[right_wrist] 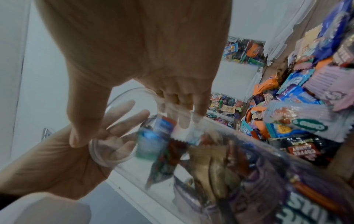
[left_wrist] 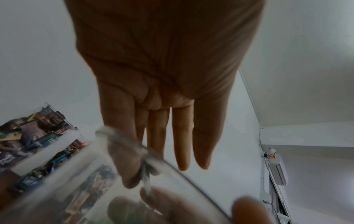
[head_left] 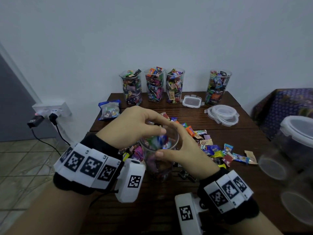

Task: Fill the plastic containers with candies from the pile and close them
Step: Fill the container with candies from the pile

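Clear plastic container (head_left: 159,150), tall and round, stands upright on the dark wooden table (head_left: 186,114) at the near edge of the candy pile (head_left: 210,146); it is partly filled with wrapped candies and has no lid on it. Right hand (head_left: 184,150) grasps the container just below the rim, thumb on the near wall and fingers curled round the far side. In the right wrist view those fingers (right_wrist: 182,115) lie against the transparent wall, with candies visible through it. Left hand (head_left: 133,126) hovers over the open mouth, fingers extended and loosely together, tips at the rim; in the left wrist view the fingers (left_wrist: 182,136) are straight, released and hold nothing, one of them seen through the container wall (left_wrist: 134,151). Several candies appear blurred in the mouth of the container. Each wrist carries a black band with white marker blocks and a camera housing.

Behind the pile, four filled containers (head_left: 155,85) stand unlidded along the table's far edge, three close together and one apart to the right. A rectangular lid (head_left: 192,101) lies between the third and fourth. Round lids (head_left: 222,114) are stacked right of it. A blue-edged candy bag (head_left: 110,110) lies at the table's left rear corner. Further clear containers (head_left: 291,146), blurred, occupy the right foreground. Wall sockets with plugs (head_left: 49,112) sit to the left.
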Demonstrator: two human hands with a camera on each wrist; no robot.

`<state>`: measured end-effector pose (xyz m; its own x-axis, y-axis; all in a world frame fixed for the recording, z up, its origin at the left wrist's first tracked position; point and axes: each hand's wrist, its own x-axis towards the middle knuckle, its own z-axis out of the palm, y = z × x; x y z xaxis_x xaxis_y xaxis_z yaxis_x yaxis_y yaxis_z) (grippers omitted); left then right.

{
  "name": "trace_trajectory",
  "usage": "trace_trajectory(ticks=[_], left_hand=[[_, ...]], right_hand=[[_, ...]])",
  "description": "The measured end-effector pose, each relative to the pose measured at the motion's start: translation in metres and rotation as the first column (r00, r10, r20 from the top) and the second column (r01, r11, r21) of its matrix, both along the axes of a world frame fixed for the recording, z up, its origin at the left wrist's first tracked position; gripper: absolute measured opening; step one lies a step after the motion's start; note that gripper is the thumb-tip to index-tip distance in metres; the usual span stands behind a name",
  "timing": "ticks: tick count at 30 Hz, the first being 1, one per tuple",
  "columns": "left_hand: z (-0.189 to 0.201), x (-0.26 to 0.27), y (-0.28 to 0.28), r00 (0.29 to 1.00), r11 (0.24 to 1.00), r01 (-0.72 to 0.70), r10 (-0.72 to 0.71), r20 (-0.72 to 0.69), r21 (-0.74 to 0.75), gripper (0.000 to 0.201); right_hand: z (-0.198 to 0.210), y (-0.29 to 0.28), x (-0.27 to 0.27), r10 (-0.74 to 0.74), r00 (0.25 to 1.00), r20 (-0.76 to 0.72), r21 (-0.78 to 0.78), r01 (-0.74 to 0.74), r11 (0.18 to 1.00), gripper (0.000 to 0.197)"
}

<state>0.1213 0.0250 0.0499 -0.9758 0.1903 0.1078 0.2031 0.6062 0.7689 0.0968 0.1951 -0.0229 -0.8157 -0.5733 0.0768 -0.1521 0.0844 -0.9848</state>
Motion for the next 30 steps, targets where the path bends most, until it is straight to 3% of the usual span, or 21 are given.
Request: trace_trajectory(ticks=[9, 16, 20, 22, 24, 28, 30], left_hand=[[0.000, 0.002, -0.001, 0.999, 0.995, -0.025, 0.028, -0.025, 0.095, 0.017], [-0.014, -0.004, -0.016, 0.954, 0.932, -0.242, 0.279, -0.111, 0.269, 0.017], [-0.026, -0.013, -0.033, 0.880, 0.840, -0.438, 0.473, -0.037, 0.320, 0.016], [-0.036, -0.019, -0.044, 0.852, 0.813, -0.516, 0.521, 0.060, 0.270, 0.013], [-0.046, -0.026, -0.055, 0.814, 0.795, -0.579, 0.553, 0.177, 0.180, 0.007], [-0.069, -0.040, -0.076, 0.741, 0.780, -0.615, 0.622, 0.252, -0.118, 0.045], [-0.081, -0.048, -0.084, 0.725, 0.772, -0.595, 0.636, 0.266, -0.225, 0.060]], right_hand=[[-0.005, 0.000, -0.004, -0.013, 1.000, -0.011, 0.003, 0.013, 1.000, 0.095], [-0.005, 0.000, -0.004, -0.005, 1.000, 0.002, -0.001, 0.005, 1.000, 0.093], [-0.003, 0.009, -0.007, 0.047, 0.999, -0.012, 0.068, -0.046, 0.997, 0.087], [-0.002, 0.017, -0.010, 0.099, 0.995, -0.021, 0.136, -0.095, 0.986, 0.079], [-0.002, 0.026, -0.017, 0.086, 0.995, -0.049, 0.255, -0.070, 0.964, 0.087], [-0.007, 0.051, -0.048, -0.221, 0.944, -0.245, 0.446, 0.312, 0.839, 0.108], [-0.011, 0.066, -0.065, -0.346, 0.891, -0.293, 0.494, 0.451, 0.743, 0.106]])
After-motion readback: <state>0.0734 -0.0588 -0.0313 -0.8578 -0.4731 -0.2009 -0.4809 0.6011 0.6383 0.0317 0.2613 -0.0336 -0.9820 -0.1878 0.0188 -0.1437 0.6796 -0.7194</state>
